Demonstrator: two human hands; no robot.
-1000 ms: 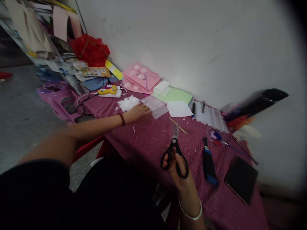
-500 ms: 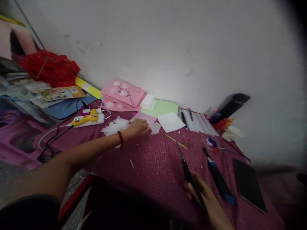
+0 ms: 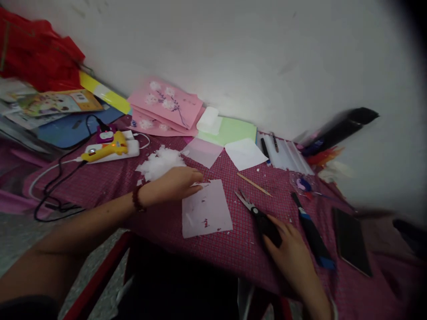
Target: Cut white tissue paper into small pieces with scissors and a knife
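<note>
My left hand (image 3: 183, 183), a dark red bead bracelet on its wrist, has its thumb and fingers closed at the top left edge of a thin, see-through whitish sheet (image 3: 210, 213). Small dark reddish marks show on this sheet, which is close over the tablecloth. In my right hand (image 3: 291, 251) is a pair of black-handled scissors (image 3: 255, 211), blades slightly apart and pointing up and left, just right of the sheet. A heap of white paper pieces (image 3: 162, 163) lies behind my left wrist. A second thin sheet (image 3: 203, 152) rests behind my left fingers.
A yellow glue gun (image 3: 106, 151) lies on a white power strip (image 3: 133, 149) among cables. Pink flowered cards (image 3: 167, 104), green paper (image 3: 238, 131) and a white sheet (image 3: 247, 154) are along the wall. A wooden stick (image 3: 254, 184), blue-black tool (image 3: 315, 240) and dark tablet-like slab (image 3: 352, 242) lie rightward.
My left hand has come nearer with a thin sheet from the pile at the back. My right hand and the scissors are now lower over the cloth, blades parted. The view has shifted.
</note>
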